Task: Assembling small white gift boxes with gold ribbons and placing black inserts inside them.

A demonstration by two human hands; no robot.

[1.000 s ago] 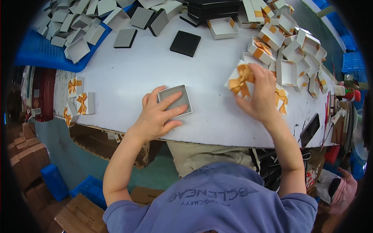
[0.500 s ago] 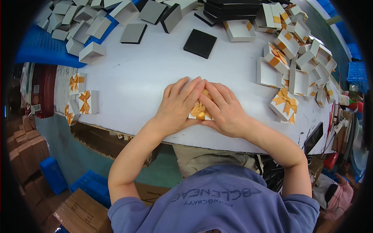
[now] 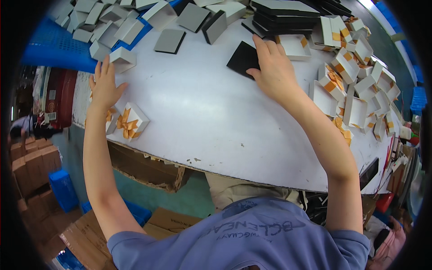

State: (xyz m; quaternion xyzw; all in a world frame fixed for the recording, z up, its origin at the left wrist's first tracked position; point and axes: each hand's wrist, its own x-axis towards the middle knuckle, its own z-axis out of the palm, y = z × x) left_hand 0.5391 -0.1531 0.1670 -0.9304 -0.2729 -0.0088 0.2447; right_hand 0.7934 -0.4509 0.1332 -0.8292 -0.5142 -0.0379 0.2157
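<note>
My left hand [image 3: 106, 87], fingers spread, reaches to the left side, its fingertips at a small white open box [image 3: 122, 61] by the blue basket. Below that hand stand white gift boxes with gold ribbon bows; the nearest bow-topped box [image 3: 132, 121] lies tilted in full view, and others are partly covered by the hand. My right hand [image 3: 275, 67] is stretched out over a square black pad [image 3: 242, 58], fingers at its far edge and thumb at its near edge. The hand hides the pad's right part; I see no closed grip on it.
A blue basket [image 3: 58, 49] with a heap of white boxes is at the far left. Grey-faced pads [image 3: 170, 41] lie near it. Stacked black pads [image 3: 281, 20] stand at the back. Ribboned white lids [image 3: 355, 110] pile up on the right, and a dark phone [image 3: 370, 173] lies near the edge.
My hands have parted from the bow-topped box at the middle. That box now appears beside the others on the left. My left hand moved left, my right hand forward to the black pad.
</note>
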